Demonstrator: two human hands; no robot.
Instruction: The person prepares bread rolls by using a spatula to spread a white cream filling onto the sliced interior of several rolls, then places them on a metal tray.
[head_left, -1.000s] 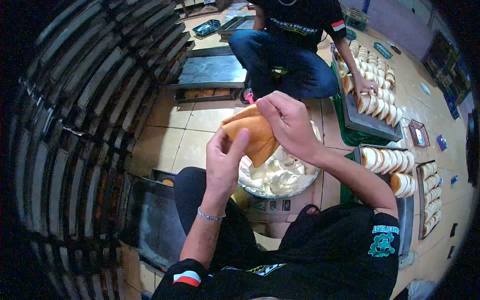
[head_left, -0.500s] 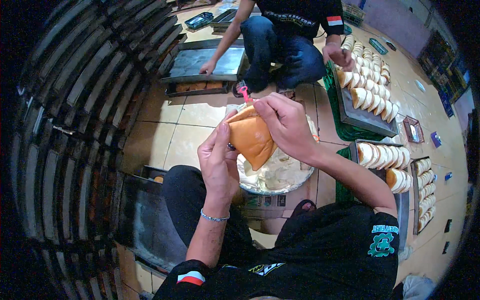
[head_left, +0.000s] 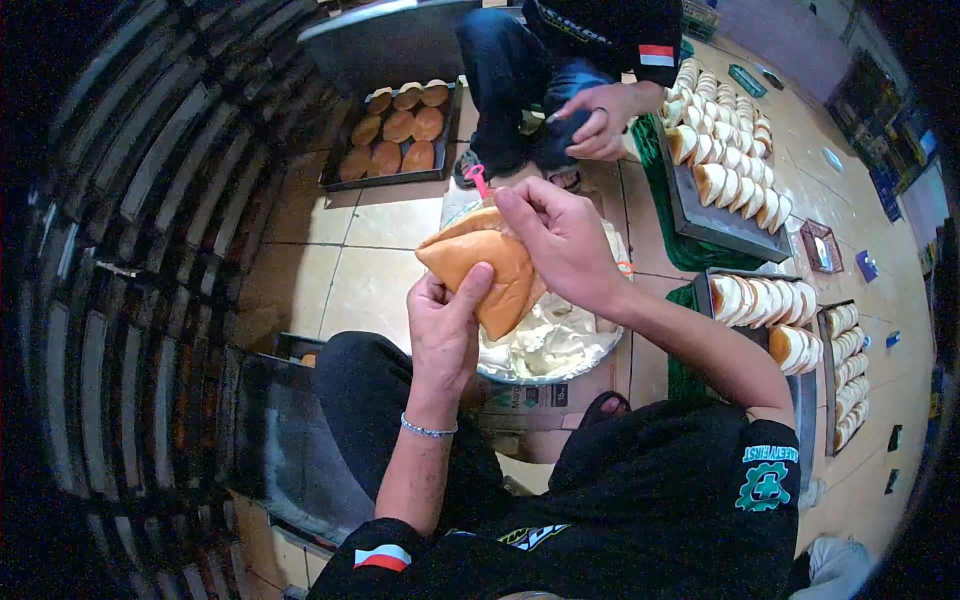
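A golden-brown bread bun, folded along a split, is held above a round bowl of pale cream. My left hand grips its lower left side, thumb pressed on the crust. At the bun's upper right edge, my right hand is closed with the thumb on top; its other fingertips are partly hidden. A pink handle with a hole in its end sticks up just beyond the bun. Whether any finger touches this handle I cannot tell.
Across from me a person's hand hangs near their knee. Behind the bowl stands a tray of plain buns, with a raised metal tray over its far side. Cream-coated buns fill trays at right. Dark racks line the left.
The other person has lifted the metal tray, uncovering the plain buns, and drawn their other hand toward the knee. My left thumb has shifted down and inward across the bun.
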